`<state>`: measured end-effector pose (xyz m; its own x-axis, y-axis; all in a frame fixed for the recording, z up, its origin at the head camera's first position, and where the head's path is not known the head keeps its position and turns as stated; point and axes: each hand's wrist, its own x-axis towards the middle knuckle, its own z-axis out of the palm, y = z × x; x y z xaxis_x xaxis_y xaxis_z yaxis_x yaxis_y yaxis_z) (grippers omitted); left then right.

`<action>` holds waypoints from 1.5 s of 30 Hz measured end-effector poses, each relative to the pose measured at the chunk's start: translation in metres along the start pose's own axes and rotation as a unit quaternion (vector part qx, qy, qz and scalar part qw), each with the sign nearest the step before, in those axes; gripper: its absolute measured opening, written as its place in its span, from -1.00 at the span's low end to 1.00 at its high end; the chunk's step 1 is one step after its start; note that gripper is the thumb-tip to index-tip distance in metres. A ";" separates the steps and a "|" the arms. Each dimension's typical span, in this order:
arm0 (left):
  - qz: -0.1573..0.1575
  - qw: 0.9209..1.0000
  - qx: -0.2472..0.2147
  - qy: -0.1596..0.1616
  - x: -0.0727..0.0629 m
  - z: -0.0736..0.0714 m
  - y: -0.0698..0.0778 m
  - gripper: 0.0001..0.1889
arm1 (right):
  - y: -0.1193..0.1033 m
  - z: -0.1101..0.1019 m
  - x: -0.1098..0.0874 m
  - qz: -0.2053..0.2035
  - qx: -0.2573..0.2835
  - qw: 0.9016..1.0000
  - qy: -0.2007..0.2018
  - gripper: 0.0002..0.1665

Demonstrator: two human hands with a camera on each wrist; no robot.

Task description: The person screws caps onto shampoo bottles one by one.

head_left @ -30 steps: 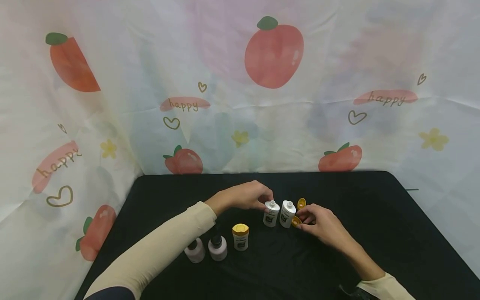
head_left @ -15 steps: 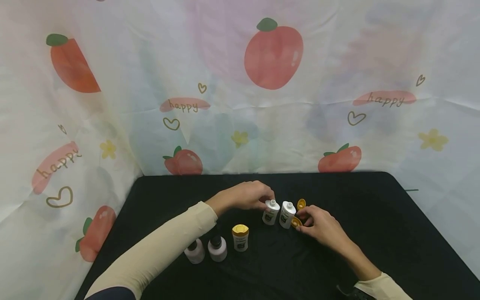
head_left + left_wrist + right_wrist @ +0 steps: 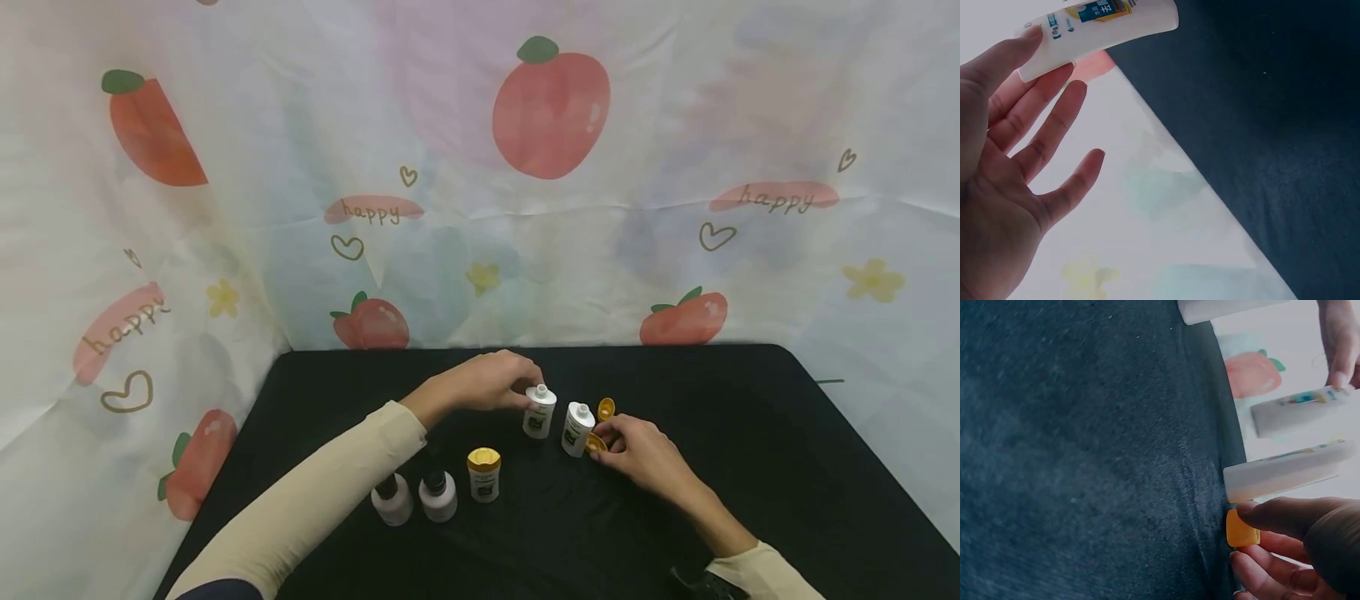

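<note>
My left hand pinches an uncapped white bottle between thumb and fingers near its neck. In the left wrist view this bottle shows a blue and yellow label, and the other fingers spread away from it. A second uncapped white bottle stands just right of it. Beside that one, my right hand holds a yellow cap, thumb on one side and fingers on the other. Another yellow cap lies behind it, inner side showing.
A white bottle with a yellow cap stands nearer on the black table. Left of it are two pale bottles with black tops, one partly behind the other's side of the left sleeve. A printed curtain hangs behind.
My left hand has moved up and slightly left with its white bottle, widening the gap to the second bottle. The right hand stays at the yellow cap, almost unmoved.
</note>
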<state>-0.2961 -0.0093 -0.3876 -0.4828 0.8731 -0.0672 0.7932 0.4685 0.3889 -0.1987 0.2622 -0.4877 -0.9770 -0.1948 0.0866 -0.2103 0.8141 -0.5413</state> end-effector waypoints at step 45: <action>-0.082 0.892 -0.283 0.344 -0.101 0.010 0.024 -0.73 | -0.018 -0.045 0.003 -0.014 0.094 0.994 0.046 -0.71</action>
<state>-0.2251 -0.0850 -0.3807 -0.8429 0.4186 0.3381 0.4709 0.2698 0.8399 -0.1991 0.2720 -0.4399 -0.9719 -0.1572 0.1750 -0.2348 0.6913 -0.6833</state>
